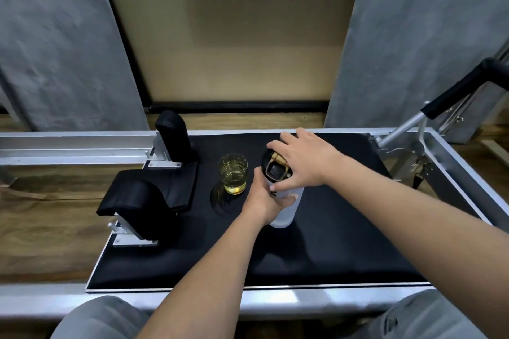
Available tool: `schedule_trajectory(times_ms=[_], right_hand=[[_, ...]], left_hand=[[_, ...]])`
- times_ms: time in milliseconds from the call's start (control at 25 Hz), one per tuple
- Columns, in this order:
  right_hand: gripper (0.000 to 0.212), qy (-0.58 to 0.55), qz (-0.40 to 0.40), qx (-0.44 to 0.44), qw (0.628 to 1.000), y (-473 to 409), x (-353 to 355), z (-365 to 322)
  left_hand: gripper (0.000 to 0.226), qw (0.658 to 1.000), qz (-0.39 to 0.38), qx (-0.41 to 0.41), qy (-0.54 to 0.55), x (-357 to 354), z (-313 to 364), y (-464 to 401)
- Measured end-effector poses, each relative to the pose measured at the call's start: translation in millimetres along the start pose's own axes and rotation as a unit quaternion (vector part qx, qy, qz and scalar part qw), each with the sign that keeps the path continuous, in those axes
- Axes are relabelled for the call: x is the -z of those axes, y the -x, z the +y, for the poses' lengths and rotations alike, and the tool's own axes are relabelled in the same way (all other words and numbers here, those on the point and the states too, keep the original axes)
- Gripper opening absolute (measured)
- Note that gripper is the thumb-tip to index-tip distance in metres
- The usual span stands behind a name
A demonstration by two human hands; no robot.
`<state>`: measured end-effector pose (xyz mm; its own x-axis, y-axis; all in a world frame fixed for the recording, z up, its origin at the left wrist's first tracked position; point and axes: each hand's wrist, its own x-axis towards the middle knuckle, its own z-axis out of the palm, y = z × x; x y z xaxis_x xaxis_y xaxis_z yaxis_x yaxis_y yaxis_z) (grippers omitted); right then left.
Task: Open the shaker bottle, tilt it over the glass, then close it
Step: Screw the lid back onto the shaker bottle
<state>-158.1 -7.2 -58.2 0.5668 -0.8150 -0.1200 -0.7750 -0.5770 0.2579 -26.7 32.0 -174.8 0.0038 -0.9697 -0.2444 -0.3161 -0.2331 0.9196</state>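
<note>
A frosted white shaker bottle [289,209] with a black lid [272,170] stands upright on the black padded platform [344,228]. My left hand [264,198] is wrapped around the bottle's body just under the lid. My right hand [300,162] lies over the lid from the right, fingers curled on its rim and flip cap. Whether the cap is open is hidden by the fingers. A short clear glass [233,173] holding yellowish liquid stands just left of the bottle, apart from both hands.
Two black padded shoulder rests [173,135] [143,206] on metal brackets stand left of the glass. Aluminium rails [68,143] frame the platform. A padded metal bar [454,93] rises at the right. My knees in grey trousers [96,319] are at the bottom edge.
</note>
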Motion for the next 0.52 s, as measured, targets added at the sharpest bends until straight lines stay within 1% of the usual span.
schedule_trajectory(times_ms=[40,80,120,160,200,240,280,320,360,440,480,520], right_hand=[[0.099,-0.038,-0.001,-0.073,0.997,-1,-1,-12],[0.095,-0.075,-0.004,-0.149,0.986,-3,-1,-23],[0.092,-0.104,-0.011,-0.207,0.973,-4,1,-32],[0.094,-0.123,-0.029,-0.235,0.964,-6,4,-36],[0.100,-0.132,-0.056,-0.236,0.961,-7,7,-36],[0.108,-0.137,-0.085,-0.219,0.962,-8,11,-32],[0.118,-0.130,-0.112,-0.185,0.968,-7,17,-24],[0.126,-0.112,-0.119,-0.132,0.978,-5,25,-16],[0.128,-0.089,-0.094,-0.070,0.989,-4,30,-8],[0.120,-0.044,-0.006,0.043,0.998,-3,30,4],[0.114,-0.035,0.005,0.069,0.997,-3,26,7],[0.108,-0.042,-0.005,0.072,0.997,-3,20,8]], left_hand=[[0.066,1.000,0.001,0.010,-0.003,0,1,0],[0.067,1.000,-0.004,0.008,0.002,0,2,0],[0.069,1.000,-0.007,0.005,0.010,-1,2,1],[0.071,1.000,0.002,-0.009,0.007,-1,-1,0],[0.075,1.000,0.008,-0.025,0.001,-1,-3,0],[0.076,0.999,0.009,-0.031,-0.009,0,-5,2],[0.077,0.999,-0.002,-0.033,-0.018,2,-4,5],[0.080,0.999,-0.022,-0.035,-0.031,4,-6,5],[0.088,0.998,-0.031,-0.036,-0.044,6,-6,6],[0.099,0.999,-0.025,-0.010,-0.035,7,-1,10],[0.101,0.999,-0.024,0.007,-0.040,7,0,9],[0.100,0.999,-0.021,0.018,-0.032,6,0,8]])
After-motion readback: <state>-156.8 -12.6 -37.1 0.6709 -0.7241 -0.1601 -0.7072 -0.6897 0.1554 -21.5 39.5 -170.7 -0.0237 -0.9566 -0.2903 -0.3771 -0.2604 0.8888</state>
